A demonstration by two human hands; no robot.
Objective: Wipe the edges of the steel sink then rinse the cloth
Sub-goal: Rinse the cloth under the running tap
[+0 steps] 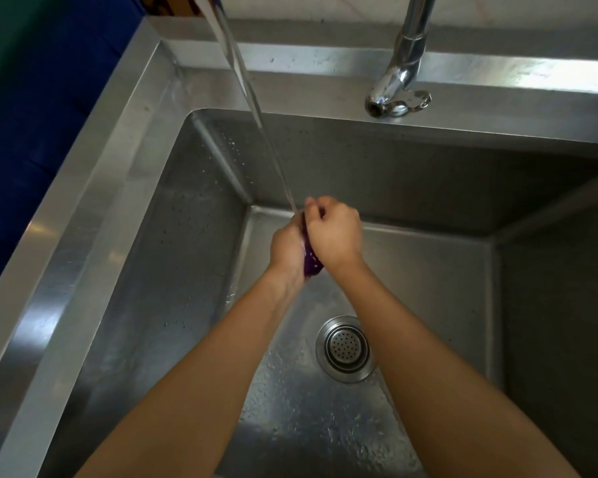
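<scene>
A dark purple cloth [312,260] is bunched up between my two hands over the deep steel sink [125,188]. My left hand [287,250] and my right hand [334,231] are both closed around it, pressed together, so only a narrow strip of cloth shows. A stream of water [256,108] falls from the top of the view and lands on the cloth at my fingers. The sink's floor is wet, with droplets on its walls.
A chrome tap base with its lever [399,94] stands on the back rim. The round drain strainer [346,348] lies in the basin floor below my right forearm. A dark blue surface [32,115] lies left of the sink.
</scene>
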